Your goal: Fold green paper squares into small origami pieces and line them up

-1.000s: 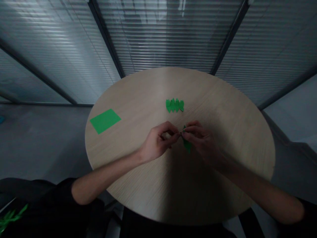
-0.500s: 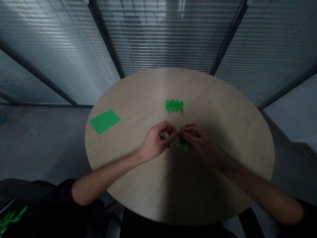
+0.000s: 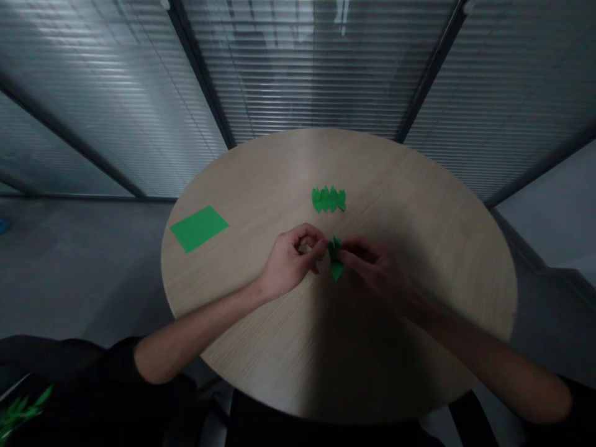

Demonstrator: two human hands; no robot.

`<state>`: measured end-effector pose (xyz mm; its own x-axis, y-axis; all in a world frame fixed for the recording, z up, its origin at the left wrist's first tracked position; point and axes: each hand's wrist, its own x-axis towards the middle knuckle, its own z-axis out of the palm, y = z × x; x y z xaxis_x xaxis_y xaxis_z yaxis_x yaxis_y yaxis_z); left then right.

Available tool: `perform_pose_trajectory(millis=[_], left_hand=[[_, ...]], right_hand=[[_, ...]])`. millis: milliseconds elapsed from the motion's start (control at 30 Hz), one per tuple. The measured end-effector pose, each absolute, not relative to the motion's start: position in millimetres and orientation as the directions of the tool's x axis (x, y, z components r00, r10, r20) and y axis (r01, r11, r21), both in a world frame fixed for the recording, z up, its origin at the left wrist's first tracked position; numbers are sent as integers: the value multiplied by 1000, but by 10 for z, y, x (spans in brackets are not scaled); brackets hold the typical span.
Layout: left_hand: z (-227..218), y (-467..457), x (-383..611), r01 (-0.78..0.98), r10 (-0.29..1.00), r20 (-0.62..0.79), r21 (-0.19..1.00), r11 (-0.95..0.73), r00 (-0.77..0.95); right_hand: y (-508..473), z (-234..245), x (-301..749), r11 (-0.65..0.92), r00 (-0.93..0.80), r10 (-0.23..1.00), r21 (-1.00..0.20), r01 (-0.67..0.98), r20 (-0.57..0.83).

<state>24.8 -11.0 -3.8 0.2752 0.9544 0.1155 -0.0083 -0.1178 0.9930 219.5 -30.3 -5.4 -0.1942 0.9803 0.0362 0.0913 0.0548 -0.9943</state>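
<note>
Between my hands is a small folded piece of green paper [image 3: 336,267], pointed at its lower end and with separate tips at the top. My right hand [image 3: 372,264] pinches its right side between thumb and fingers. The closed fingertips of my left hand [image 3: 295,254] meet its upper left edge, pinching it there. Just beyond my hands a row of several folded green paper pieces [image 3: 328,199] lies on the table. The fingertips partly cover the piece being held.
A flat sheet of green paper [image 3: 199,229] lies at the left of the round wooden table [image 3: 261,167]. Glass partitions with blinds [image 3: 288,74] stand behind the table. Green leaves [image 3: 23,410] show at the lower left.
The folded green paper has shifted slightly left and turned, so more of its face and its split top tips show. My fingertips have moved a little apart.
</note>
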Motion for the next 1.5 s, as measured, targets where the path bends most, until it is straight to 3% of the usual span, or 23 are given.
perform_pose_trajectory(millis=[667,900,1067,1267,1500], left_hand=[[-17,-87,237,-19,930,93,996,-93,354],[-33,-112,226,78,917,53,993,-91,394],[-21,-101,209,96,925,54,991,-97,376],[-13,-69,214,47,925,44,997,-67,378],[29,-85,210,49,913,37,997,-62,407]], right_hand=[[-296,-59,2199,-62,-166,984,-998,29,-66],[-276,-48,2222,-77,-173,982,-997,-15,-74],[-270,-66,2224,-37,-166,985,-999,15,-39],[-267,-78,2218,41,-155,987,-997,-62,51],[-273,-69,2225,51,-170,984,-998,-36,56]])
